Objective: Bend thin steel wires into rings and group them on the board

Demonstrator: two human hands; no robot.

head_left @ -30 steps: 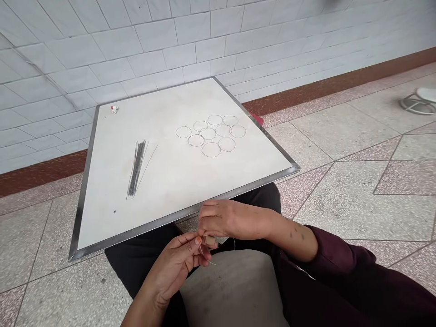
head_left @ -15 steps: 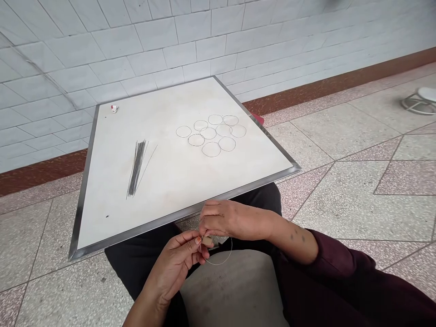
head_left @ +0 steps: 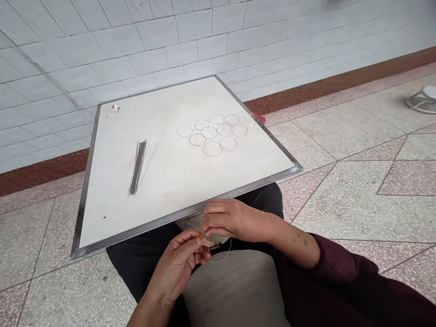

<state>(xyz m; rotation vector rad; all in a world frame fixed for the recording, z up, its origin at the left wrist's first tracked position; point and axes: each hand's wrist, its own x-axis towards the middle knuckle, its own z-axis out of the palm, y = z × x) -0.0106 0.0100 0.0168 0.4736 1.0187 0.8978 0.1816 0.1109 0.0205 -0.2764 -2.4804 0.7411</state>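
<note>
Over my lap, my left hand (head_left: 179, 261) pinches a thin wire (head_left: 227, 255) between thumb and fingertips. The wire curves in an open-looking loop below my right hand (head_left: 228, 219), whose closed fingertips grip it where its ends come together. Those ends are mostly hidden by the fingers. A small tan piece (head_left: 207, 243) sits at the fingers of my left hand; whether it is a wrap on a finger or a separate block I cannot tell. Both hands are just in front of the table's near edge, almost touching each other.
On the white table (head_left: 170, 181) with a metal rim lie a bundle of straight wires (head_left: 137, 168) and several wire rings (head_left: 212, 149), some overlapping. A small red-and-white object (head_left: 116, 108) is at the far left corner. A white stool (head_left: 424, 99) stands at right.
The hands stay together at the wire, with only a slight shift of the fingertips. The wire loop below them looks a little flatter. The view has moved slightly.
</note>
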